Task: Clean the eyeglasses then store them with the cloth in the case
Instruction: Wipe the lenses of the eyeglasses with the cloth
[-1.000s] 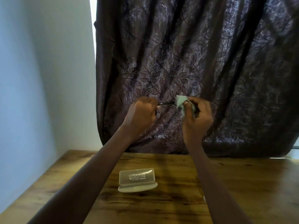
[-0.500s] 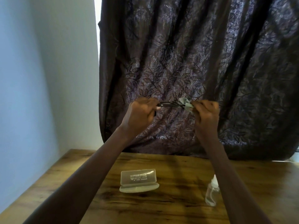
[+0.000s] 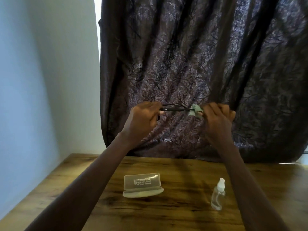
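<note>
I hold dark-framed eyeglasses [image 3: 175, 108] up in the air, above the table and in front of the curtain. My left hand [image 3: 143, 118] grips their left end, with a temple arm stretching to the right. My right hand [image 3: 218, 117] pinches a pale green cloth [image 3: 195, 110] around the far end of that arm. The lenses are mostly hidden by my left hand. A translucent eyeglass case [image 3: 142, 185] stands open on the wooden table [image 3: 175, 210] below, its lid upright.
A small clear spray bottle [image 3: 218, 195] with a white cap stands on the table to the right of the case. A dark patterned curtain [image 3: 200, 64] hangs behind the table. A pale wall [image 3: 41, 80] is on the left.
My right hand with the cloth has slid rightward along the glasses' arm, away from my left hand. The view has shifted so the spray bottle is now in sight.
</note>
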